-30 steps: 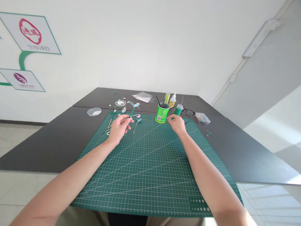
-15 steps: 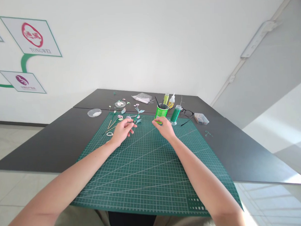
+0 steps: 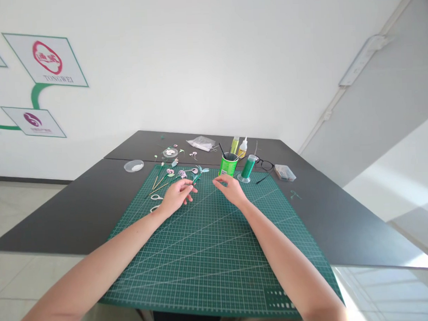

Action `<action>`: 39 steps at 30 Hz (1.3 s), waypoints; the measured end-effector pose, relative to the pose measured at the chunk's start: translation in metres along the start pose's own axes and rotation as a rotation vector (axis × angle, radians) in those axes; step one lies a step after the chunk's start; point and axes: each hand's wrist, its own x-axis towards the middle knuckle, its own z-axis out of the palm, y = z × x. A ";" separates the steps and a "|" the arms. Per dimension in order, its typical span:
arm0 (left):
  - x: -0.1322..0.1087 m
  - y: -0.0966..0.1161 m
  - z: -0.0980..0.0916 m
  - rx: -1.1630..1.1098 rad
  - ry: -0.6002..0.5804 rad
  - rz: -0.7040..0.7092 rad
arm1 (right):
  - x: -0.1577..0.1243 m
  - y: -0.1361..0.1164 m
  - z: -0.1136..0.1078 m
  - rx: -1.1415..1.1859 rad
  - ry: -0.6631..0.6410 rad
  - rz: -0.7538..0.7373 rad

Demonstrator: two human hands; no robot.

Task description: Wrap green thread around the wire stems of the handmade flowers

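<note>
My left hand (image 3: 179, 195) is closed on a thin green flower stem (image 3: 197, 178), pinched between thumb and fingers. Pale blue leaves (image 3: 203, 170) show at its upper end. My right hand (image 3: 231, 188) is held in a pinch a short way to the right; anything between its fingertips is too fine to make out. Just behind it stands a green can (image 3: 227, 165) with dark-handled tools. A spool of green wire or thread (image 3: 248, 168) stands beside the can. White scissor handles (image 3: 157, 197) lie by my left wrist, near several small pink and white flowers (image 3: 182, 173) on stems.
A green cutting mat (image 3: 210, 254) covers the near part of the black table (image 3: 78, 207). Behind are two shallow clear dishes, one a round dish (image 3: 133, 166), and a plastic bag (image 3: 201, 143). To the right lie glasses (image 3: 265, 165) and a small clear box (image 3: 285, 172).
The view has tilted up slightly, so things sit lower. The stem in my left hand has turned, its leaves now pointing more to the right. My right hand has come slightly closer to it.
</note>
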 end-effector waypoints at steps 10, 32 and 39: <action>-0.002 -0.002 0.000 -0.075 -0.089 -0.090 | -0.002 -0.004 0.010 0.032 -0.067 -0.068; -0.010 0.005 0.004 -0.152 -0.076 -0.070 | -0.032 -0.044 0.053 0.731 -0.281 0.151; -0.012 0.005 0.009 -0.161 -0.119 -0.077 | -0.028 -0.048 0.050 0.752 -0.232 0.220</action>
